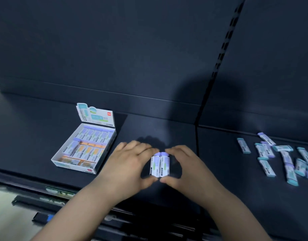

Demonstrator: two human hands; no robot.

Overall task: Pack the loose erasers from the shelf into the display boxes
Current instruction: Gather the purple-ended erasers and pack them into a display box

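Our left hand (130, 164) and right hand (182, 166) meet near the front edge of the shelf (149, 126), and the fingers of both are clamped together on two erasers (160, 164) (purple ends, side by side). We see the display box (83, 146) at the left, open and nearly full. Loose erasers (278, 157) lie scattered toward the right edge, well apart from the hands.

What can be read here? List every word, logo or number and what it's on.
No text reads clearly.
held erasers: sleeve print, blurred.
display box lid: red logo and print, too small.
loose erasers: blurred.
shelf-edge label: blurred.
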